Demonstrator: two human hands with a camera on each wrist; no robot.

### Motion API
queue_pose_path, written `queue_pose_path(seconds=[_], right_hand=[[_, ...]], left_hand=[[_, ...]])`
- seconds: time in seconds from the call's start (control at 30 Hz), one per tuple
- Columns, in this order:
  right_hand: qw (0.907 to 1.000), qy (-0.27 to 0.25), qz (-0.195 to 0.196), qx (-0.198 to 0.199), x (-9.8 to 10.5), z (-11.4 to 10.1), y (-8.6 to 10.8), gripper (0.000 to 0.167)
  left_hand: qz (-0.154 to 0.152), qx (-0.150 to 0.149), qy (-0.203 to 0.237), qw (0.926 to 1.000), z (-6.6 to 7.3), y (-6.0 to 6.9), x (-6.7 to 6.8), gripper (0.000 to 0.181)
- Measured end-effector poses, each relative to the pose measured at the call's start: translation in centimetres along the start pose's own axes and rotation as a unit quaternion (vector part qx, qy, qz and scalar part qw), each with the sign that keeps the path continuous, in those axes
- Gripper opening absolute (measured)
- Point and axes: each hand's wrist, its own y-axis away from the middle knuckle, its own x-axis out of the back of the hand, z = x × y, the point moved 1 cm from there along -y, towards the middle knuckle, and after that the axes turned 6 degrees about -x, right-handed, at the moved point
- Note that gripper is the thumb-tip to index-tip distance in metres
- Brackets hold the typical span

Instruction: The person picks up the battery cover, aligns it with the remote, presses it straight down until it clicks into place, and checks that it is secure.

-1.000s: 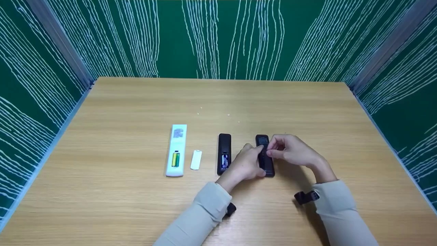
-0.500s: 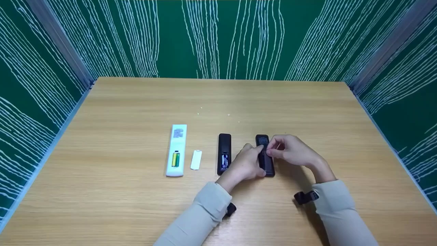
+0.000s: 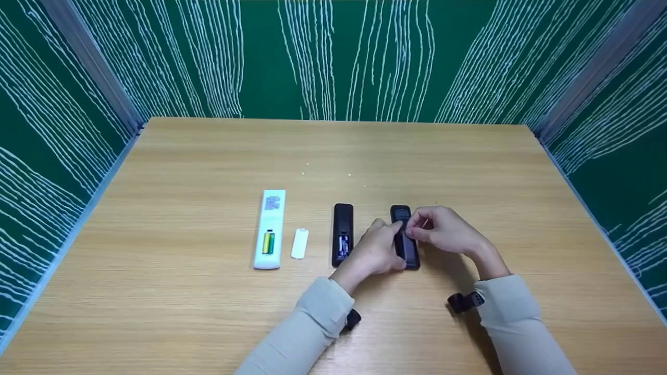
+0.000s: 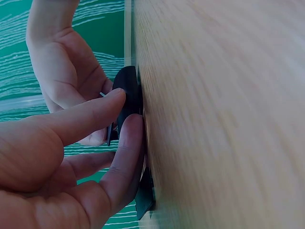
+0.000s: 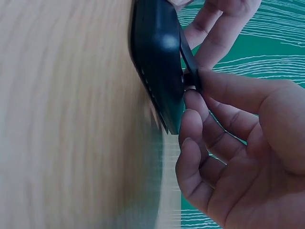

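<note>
At the right of the head view, a black remote control (image 3: 410, 254) lies back up on the table. My left hand (image 3: 376, 249) grips it by its sides, thumb near the lower end. Close above its middle is my right hand (image 3: 443, 228). In the right wrist view, the thumb and a finger pinch the black battery cover (image 5: 189, 59), which stands tilted up from the remote's back with a gap beneath. The left wrist view shows the cover's edge (image 4: 109, 134) beside the remote. What lies under the cover is hidden.
Left of my left hand is a second black remote (image 3: 343, 219) with batteries (image 3: 343, 246) in its uncovered compartment. Further left lie a white battery cover (image 3: 299, 244) and a white remote (image 3: 272, 219) with yellow-green batteries (image 3: 268, 242). Small white specks dot the wooden table (image 3: 208, 156).
My right hand has shifted very slightly left, and the cover's tilt looks a little different over the remote's back. My left hand and the other things stay put.
</note>
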Motion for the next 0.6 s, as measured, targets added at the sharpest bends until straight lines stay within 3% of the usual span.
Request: queue_pose_path(seconds=[0.6], right_hand=[[0.9999,0.014,0.007,0.001,-0.14,0.28,-0.25,0.004]], left_hand=[[-0.001,-0.007,0.0,1.0,0.09,-0.08,0.08,0.095]])
